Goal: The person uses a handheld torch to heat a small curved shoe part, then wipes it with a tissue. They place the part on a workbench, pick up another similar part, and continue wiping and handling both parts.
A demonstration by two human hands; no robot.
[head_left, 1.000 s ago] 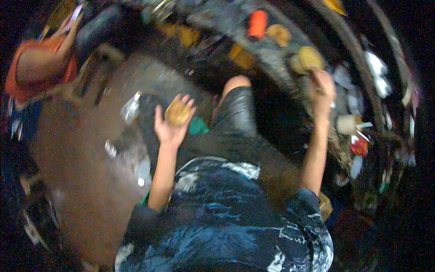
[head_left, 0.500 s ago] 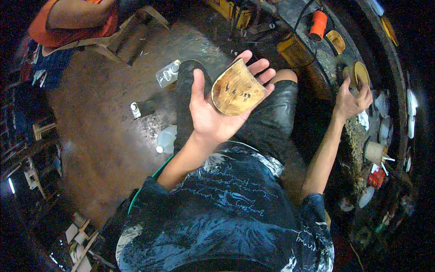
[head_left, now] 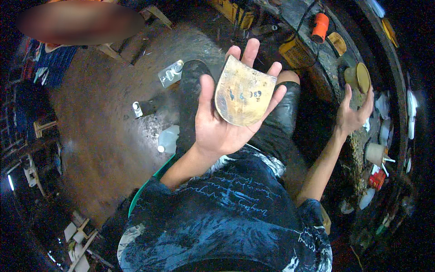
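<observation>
On the upturned palm of my left hand (head_left: 215, 129) lies a U-shaped wooden-looking piece (head_left: 244, 93), pale tan with dark handwritten marks. The fingers spread out behind it and the thumb stands apart at its left side. Over at the right, my right hand (head_left: 353, 115) is open beside a round yellowish tin (head_left: 361, 77) on the bench. Its thumb and fingers are apart just below the tin; whether a fingertip touches it I cannot tell. A similar tan piece (head_left: 336, 44) rests farther back on the bench.
The dusty bench (head_left: 333, 65) curves along the right, bearing an orange cylinder (head_left: 320, 28), a pale cup (head_left: 375, 153) and a red packet (head_left: 377, 177). On the floor at left are a clear bottle (head_left: 171, 74) and a translucent jug (head_left: 169, 138). Another person (head_left: 52, 45) is at upper left.
My right hand has drawn back from the tin, its fingers spreading. My left hand has shifted slightly right and turned the piece, so its marked face shows more squarely.
</observation>
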